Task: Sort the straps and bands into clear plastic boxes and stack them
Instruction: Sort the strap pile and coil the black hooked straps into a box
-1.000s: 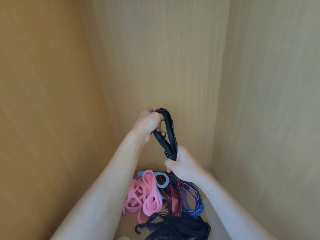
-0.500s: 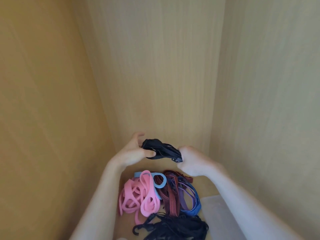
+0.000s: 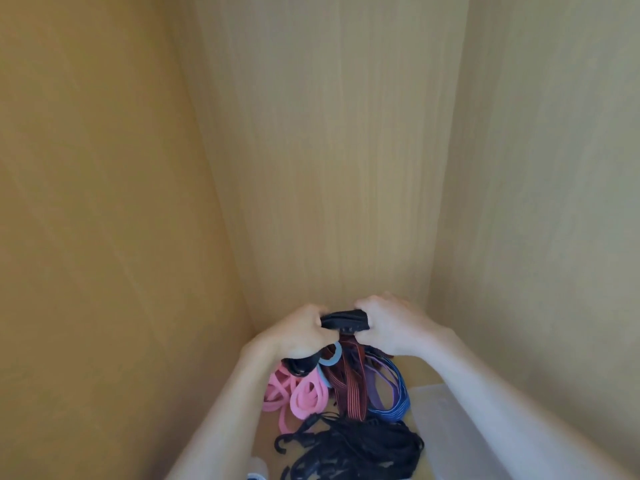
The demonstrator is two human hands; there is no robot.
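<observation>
Now our left hand [image 3: 301, 336] and right hand [image 3: 391, 327] both grip one black strap [image 3: 343, 320]. Below it lie one band pile [image 3: 349, 382] and one clear box [image 3: 450, 427].

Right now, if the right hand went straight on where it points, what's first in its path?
Likely the left hand, which grips the same black strap as the right hand; depth unclear.
</observation>
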